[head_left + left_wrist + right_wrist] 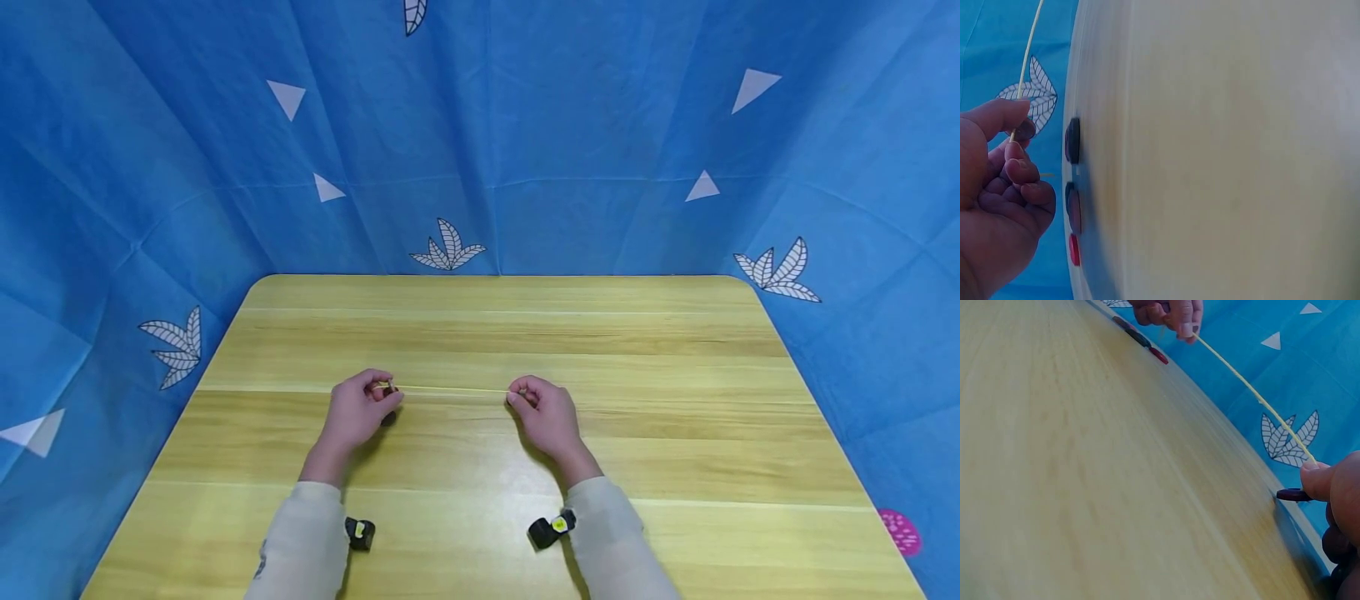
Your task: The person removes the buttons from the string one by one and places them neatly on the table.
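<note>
A thin yellow string runs taut between the two hands, just above the table. My left hand pinches one end between thumb and fingers. In the left wrist view, a small dark disc like a button sits at that pinch, with the string passing by it. Whether it is threaded I cannot tell. My right hand pinches the string's other end with thumb and finger. Beside its thumb, in the right wrist view, is a dark disc; whether it lies on the table or touches the hand is unclear.
Near the left hand, a black disc, a brownish disc and a red disc lie on the wooden table. A blue patterned curtain hangs behind and around the table. Small black cameras are worn at the wrists.
</note>
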{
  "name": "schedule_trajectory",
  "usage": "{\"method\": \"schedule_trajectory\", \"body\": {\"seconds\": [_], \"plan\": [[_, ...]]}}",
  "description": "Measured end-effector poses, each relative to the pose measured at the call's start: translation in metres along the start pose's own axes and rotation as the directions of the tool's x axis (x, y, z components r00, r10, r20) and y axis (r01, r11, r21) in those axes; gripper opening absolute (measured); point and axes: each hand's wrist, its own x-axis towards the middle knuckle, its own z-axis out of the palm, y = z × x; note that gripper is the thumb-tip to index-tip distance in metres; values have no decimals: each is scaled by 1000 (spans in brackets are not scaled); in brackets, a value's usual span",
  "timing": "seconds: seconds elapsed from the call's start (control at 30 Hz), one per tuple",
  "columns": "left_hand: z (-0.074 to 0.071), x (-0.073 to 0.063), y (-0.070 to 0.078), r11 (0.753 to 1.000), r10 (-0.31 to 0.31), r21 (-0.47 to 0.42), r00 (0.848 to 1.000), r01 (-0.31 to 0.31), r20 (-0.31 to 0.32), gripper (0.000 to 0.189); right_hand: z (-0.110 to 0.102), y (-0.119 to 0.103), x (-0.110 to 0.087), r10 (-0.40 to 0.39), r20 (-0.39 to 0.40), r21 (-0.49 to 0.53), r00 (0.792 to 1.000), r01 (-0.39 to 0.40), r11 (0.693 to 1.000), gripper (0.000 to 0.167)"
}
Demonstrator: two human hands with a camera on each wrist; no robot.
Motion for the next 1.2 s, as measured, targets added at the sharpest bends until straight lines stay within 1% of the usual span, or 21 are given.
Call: {"method": "schedule_trajectory", "body": {"seconds": [0.23, 0.37, 0.5, 0.67, 0.73, 0.8, 0.9, 1.03, 1.13, 1.2], "plan": [[-11, -4, -9, 998, -68, 16, 998, 68, -15, 33, 0, 0, -1, 4, -1, -2, 1000, -4, 1000, 5], [-18, -6, -13, 998, -64, 18, 997, 65, -34, 31, 0, -1, -1, 11, -1, 8, 1000, -11, 1000, 5], [-25, -8, -17, 998, -55, 31, 998, 56, -43, 30, -1, -3, 0, -1, -4, 11, 1000, 1, 1000, 4], [-34, -11, -21, 996, -86, 21, 995, 87, -60, 31, 0, -3, 0, 3, -4, 13, 1000, -3, 1000, 4], [-37, -12, -23, 994, -110, 22, 992, 111, -63, 31, 0, -3, 0, 5, -5, 19, 1000, -5, 1000, 4], [-40, -13, -25, 991, -126, 36, 990, 129, -67, 31, -1, -3, 0, 6, -4, 22, 1000, -6, 1000, 4], [-45, -16, -30, 988, -134, 71, 988, 140, -79, 27, -1, -3, -1, -3, -5, 26, 1000, 3, 1000, 4], [-52, -19, -38, 983, -137, 110, 986, 147, -96, 26, -1, -4, -1, -9, -6, 30, 1000, 9, 1000, 4], [-56, -21, -42, 975, -153, 145, 984, 166, -96, 28, -1, -4, 0, 1, -3, 31, 1000, -1, 1000, 5], [-58, -23, -44, 972, -155, 166, 984, 168, -89, 27, -1, -4, 0, 3, -2, 34, 1000, -3, 999, 5]]}}
